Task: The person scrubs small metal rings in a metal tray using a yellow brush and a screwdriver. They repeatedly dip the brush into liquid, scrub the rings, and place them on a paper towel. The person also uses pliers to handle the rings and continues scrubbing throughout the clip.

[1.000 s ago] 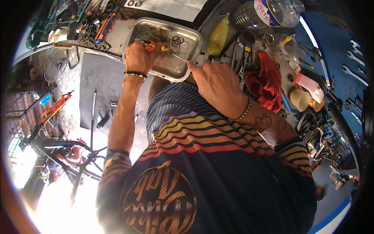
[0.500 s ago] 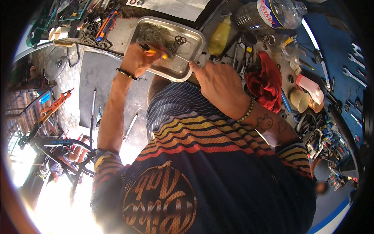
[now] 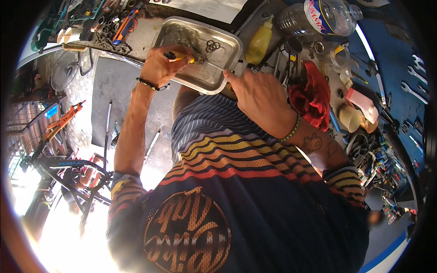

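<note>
A yellow-and-black-handled screwdriver (image 3: 180, 57) is gripped in my left hand (image 3: 159, 66), over the near left part of a shallow metal tray (image 3: 234, 50). Its thin shaft runs right across the tray to the index fingertip of my right hand (image 3: 261, 98). That hand is at the tray's right rim, index finger forward and the others curled under; anything pinched beneath is hidden. Dark rings (image 3: 212, 46) lie in the tray, near cloudy liquid and more small parts.
A yellow squeeze bottle (image 3: 259, 43) and a large clear plastic bottle (image 3: 318, 18) stand beyond the tray. A red cloth (image 3: 312, 98) lies right of my right hand. An orange-and-blue utility knife (image 3: 125, 27) rests far left; a bicycle frame (image 3: 68, 170) stands at lower left.
The view has shifted slightly. My left hand has turned a little, tilting the screwdriver handle; its shaft still reaches my right fingertip.
</note>
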Action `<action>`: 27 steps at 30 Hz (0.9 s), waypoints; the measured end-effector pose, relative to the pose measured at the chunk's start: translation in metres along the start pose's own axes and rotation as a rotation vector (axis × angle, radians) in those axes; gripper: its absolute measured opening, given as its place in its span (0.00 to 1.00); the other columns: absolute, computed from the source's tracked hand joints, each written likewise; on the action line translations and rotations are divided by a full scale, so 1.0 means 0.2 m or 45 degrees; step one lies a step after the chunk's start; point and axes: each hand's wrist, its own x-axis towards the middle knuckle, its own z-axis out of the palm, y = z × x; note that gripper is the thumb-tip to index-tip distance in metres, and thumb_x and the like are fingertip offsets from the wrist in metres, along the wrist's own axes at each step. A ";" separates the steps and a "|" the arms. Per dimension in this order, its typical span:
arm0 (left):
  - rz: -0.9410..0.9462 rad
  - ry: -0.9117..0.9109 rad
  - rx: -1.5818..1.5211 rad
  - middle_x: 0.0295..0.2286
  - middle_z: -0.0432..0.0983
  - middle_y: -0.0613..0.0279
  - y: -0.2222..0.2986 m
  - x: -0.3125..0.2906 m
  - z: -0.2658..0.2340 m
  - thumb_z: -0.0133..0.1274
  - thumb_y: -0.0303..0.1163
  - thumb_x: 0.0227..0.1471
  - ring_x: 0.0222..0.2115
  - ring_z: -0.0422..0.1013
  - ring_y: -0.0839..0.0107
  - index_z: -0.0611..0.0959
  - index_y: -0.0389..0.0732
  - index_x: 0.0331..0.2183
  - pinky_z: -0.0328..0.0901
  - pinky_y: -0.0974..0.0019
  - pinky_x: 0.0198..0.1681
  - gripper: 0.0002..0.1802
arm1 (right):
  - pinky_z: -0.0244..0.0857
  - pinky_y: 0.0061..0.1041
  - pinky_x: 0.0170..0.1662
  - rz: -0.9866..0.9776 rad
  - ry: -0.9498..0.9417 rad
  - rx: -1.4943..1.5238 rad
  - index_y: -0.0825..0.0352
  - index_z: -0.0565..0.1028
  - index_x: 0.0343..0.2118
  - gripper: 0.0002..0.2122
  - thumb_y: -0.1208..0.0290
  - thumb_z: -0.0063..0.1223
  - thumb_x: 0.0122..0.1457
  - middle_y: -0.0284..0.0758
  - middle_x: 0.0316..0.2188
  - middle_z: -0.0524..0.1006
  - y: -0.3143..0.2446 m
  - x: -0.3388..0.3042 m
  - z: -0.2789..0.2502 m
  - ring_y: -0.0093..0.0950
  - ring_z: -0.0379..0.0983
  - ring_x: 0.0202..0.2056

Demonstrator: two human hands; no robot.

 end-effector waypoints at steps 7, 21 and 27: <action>-0.014 -0.149 -0.183 0.38 0.91 0.58 0.04 -0.08 0.05 0.70 0.32 0.60 0.39 0.86 0.68 0.94 0.40 0.41 0.78 0.64 0.47 0.09 | 0.75 0.35 0.31 -0.116 -0.035 -0.124 0.58 0.84 0.60 0.17 0.68 0.54 0.71 0.38 0.30 0.81 0.09 0.09 -0.04 0.34 0.82 0.28; -0.054 -0.430 -0.179 0.42 0.91 0.59 -0.04 0.16 -0.12 0.71 0.34 0.59 0.44 0.84 0.68 0.93 0.40 0.46 0.76 0.62 0.53 0.14 | 0.67 0.41 0.59 -0.418 0.071 -0.489 0.50 0.88 0.49 0.14 0.70 0.55 0.66 0.31 0.35 0.81 0.31 0.42 -0.12 0.31 0.81 0.44; 0.014 -0.278 -0.273 0.40 0.91 0.58 -0.11 0.08 -0.04 0.73 0.35 0.59 0.41 0.85 0.70 0.92 0.38 0.46 0.78 0.66 0.48 0.15 | 0.76 0.40 0.39 -0.292 0.154 -0.081 0.56 0.87 0.54 0.16 0.74 0.57 0.65 0.39 0.31 0.82 0.33 0.24 -0.13 0.38 0.83 0.35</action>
